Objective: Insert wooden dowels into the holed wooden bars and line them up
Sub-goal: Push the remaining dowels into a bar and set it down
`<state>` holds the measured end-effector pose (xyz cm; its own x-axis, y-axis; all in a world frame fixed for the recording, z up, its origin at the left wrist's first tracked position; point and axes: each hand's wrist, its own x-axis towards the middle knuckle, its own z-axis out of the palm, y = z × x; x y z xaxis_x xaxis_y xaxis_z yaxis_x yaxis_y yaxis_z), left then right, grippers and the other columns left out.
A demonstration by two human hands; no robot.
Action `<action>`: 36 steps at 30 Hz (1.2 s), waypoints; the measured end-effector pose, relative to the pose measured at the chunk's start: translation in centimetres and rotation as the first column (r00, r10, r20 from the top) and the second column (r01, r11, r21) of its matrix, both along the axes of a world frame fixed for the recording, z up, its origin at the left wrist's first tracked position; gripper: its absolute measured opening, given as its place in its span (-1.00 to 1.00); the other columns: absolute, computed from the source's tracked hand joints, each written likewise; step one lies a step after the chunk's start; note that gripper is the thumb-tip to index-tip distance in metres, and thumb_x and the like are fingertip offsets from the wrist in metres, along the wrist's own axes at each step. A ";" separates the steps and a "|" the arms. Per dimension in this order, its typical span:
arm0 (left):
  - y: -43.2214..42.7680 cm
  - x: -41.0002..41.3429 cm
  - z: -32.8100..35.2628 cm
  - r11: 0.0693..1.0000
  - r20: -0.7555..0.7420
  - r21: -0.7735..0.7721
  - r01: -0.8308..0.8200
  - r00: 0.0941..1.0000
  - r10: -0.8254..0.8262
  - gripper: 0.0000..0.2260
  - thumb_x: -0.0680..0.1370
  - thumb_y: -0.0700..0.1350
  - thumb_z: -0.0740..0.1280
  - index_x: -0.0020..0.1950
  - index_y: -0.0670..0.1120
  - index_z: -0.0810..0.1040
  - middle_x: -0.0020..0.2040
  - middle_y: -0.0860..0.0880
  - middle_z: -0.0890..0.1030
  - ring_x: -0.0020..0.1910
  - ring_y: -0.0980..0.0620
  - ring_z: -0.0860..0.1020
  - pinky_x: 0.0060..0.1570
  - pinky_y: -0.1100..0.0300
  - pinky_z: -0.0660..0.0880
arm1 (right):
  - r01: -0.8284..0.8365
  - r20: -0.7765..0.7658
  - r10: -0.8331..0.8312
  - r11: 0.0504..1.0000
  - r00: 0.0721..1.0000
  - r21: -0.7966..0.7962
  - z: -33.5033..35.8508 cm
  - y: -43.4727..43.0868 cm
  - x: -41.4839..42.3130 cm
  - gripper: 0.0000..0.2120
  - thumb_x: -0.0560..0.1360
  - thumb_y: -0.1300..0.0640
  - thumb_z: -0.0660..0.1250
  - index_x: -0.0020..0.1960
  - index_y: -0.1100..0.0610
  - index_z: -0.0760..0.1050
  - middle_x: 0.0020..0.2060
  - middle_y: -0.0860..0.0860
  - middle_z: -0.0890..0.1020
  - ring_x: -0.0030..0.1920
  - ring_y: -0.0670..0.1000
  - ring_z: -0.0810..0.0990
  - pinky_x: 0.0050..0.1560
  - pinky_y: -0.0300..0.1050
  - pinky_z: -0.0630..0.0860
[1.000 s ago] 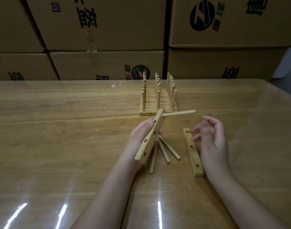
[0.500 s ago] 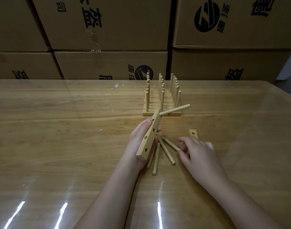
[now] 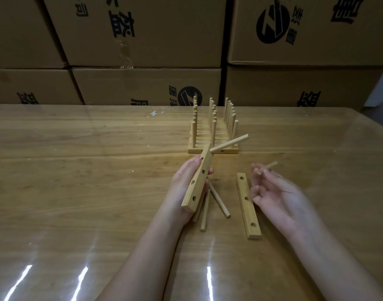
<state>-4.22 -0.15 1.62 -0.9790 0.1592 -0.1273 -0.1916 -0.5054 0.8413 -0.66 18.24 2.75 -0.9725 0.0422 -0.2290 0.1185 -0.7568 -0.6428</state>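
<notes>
On the bench [image 3: 77, 192], a row of filled bars [image 3: 229, 151] stands lined up at the back. The left hand [image 3: 184, 183] grips a bar [image 3: 199, 181] with one dowel [image 3: 229, 143] seated and three holes open; an empty bar [image 3: 248, 205] lies beside it. The right hand [image 3: 275, 196] pinches another dowel [image 3: 271, 165] in its fingers, and a few loose dowels [image 3: 219, 198] wait.

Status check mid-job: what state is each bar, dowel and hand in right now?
left hand, gripping the held bar.
held bar, tilted, inserted dowel in its top hole, other holes empty.
right hand, pinching the pinched dowel.
spare bar, flat on table, holes empty.
loose dowels, lying on table, partly under held bar.
finished bars, lined up at back, dowels upright.
</notes>
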 end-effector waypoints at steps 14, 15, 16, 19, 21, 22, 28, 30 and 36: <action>0.5 0.2 -0.1 0.991 -0.073 -0.127 0.034 0.996 -0.044 -0.80 0.57 -0.03 0.28 0.14 -0.03 0.60 -0.20 -0.05 0.67 -0.34 0.13 0.58 -0.31 0.29 0.51 | 0.021 -0.196 0.060 0.921 0.979 0.389 -0.6 -0.4 0.3 -0.78 0.31 0.15 0.37 -0.07 0.02 0.67 -0.29 -0.03 0.63 -0.25 -0.12 0.58 -0.23 -0.29 0.52; 0.6 0.2 -0.1 0.990 -0.086 -0.136 0.036 0.995 -0.048 -0.79 0.56 -0.02 0.29 0.13 -0.03 0.60 -0.20 -0.05 0.67 -0.33 0.13 0.58 -0.31 0.29 0.52 | 0.015 -0.209 0.078 0.912 0.975 0.410 -0.6 -0.5 0.3 -0.78 0.33 0.12 0.34 -0.05 0.03 0.67 -0.26 -0.01 0.64 -0.23 -0.11 0.58 -0.19 -0.26 0.51; 0.6 0.2 -0.1 0.990 -0.093 -0.134 0.036 0.994 -0.049 -0.78 0.54 -0.01 0.30 0.13 -0.03 0.60 -0.20 -0.06 0.67 -0.33 0.12 0.59 -0.32 0.29 0.52 | 0.010 -0.216 0.092 0.903 0.972 0.430 -0.6 -0.5 0.4 -0.76 0.35 0.08 0.32 -0.04 0.04 0.67 -0.24 0.00 0.64 -0.21 -0.10 0.58 -0.16 -0.23 0.49; 0.6 0.3 -0.1 0.992 -0.105 -0.126 0.030 0.994 -0.043 -0.73 0.47 0.02 0.33 0.13 -0.03 0.59 -0.21 -0.06 0.67 -0.34 0.13 0.59 -0.34 0.30 0.52 | 0.019 -0.219 0.113 0.853 0.969 0.522 -0.7 -0.8 0.5 -0.73 0.38 0.01 0.26 -0.03 0.04 0.67 -0.20 0.03 0.66 -0.20 -0.09 0.58 -0.12 -0.17 0.46; 0.6 0.3 -0.3 0.991 -0.110 -0.131 0.036 0.993 -0.050 -0.74 0.47 0.02 0.33 0.12 -0.03 0.59 -0.21 -0.06 0.68 -0.33 0.13 0.59 -0.33 0.30 0.52 | 0.042 -0.215 0.106 0.809 0.971 0.586 -0.8 -1.2 0.7 -0.74 0.37 0.00 0.28 -0.06 0.06 0.66 -0.21 0.03 0.67 -0.20 -0.08 0.59 -0.09 -0.15 0.46; 0.6 0.3 -0.3 0.990 -0.111 -0.133 0.040 0.992 -0.055 -0.73 0.47 0.03 0.33 0.11 -0.02 0.60 -0.20 -0.06 0.68 -0.33 0.13 0.60 -0.33 0.30 0.52 | 0.059 -0.218 0.098 0.785 0.971 0.616 -0.9 -1.3 0.8 -0.75 0.36 -0.01 0.30 -0.08 0.06 0.66 -0.22 0.03 0.67 -0.18 -0.07 0.59 -0.09 -0.15 0.46; 0.5 0.3 -0.2 0.990 -0.117 -0.137 0.044 0.991 -0.060 -0.71 0.47 0.02 0.32 0.15 -0.06 0.57 -0.22 -0.05 0.68 -0.33 0.14 0.60 -0.33 0.30 0.52 | 0.147 -0.299 0.158 0.606 0.941 0.782 -1.1 -1.8 0.9 -0.75 0.48 -0.02 0.19 -0.08 0.09 0.58 -0.16 -0.05 0.69 -0.09 -0.09 0.63 -0.11 -0.26 0.53; 0.5 0.3 -0.2 0.990 -0.126 -0.137 0.031 0.991 -0.048 -0.66 0.45 0.03 0.33 0.16 -0.09 0.57 -0.22 -0.05 0.67 -0.34 0.14 0.60 -0.33 0.31 0.52 | 0.204 -0.341 0.206 0.491 0.917 0.847 -1.2 -1.9 1.2 -0.74 0.49 -0.09 0.15 -0.04 0.00 0.54 -0.30 -0.06 0.65 -0.24 -0.06 0.60 -0.21 -0.27 0.49; 0.6 0.3 -0.4 0.988 -0.130 -0.148 0.032 0.990 -0.051 -0.75 0.43 0.05 0.36 0.04 0.00 0.65 -0.21 -0.05 0.67 -0.31 0.12 0.61 -0.33 0.29 0.53 | 0.374 -0.407 0.323 0.162 0.854 0.913 -1.6 -1.8 1.5 -0.77 0.57 -0.05 0.07 0.14 -0.26 0.42 -0.04 -0.32 0.55 0.06 -0.31 0.50 0.02 -0.47 0.36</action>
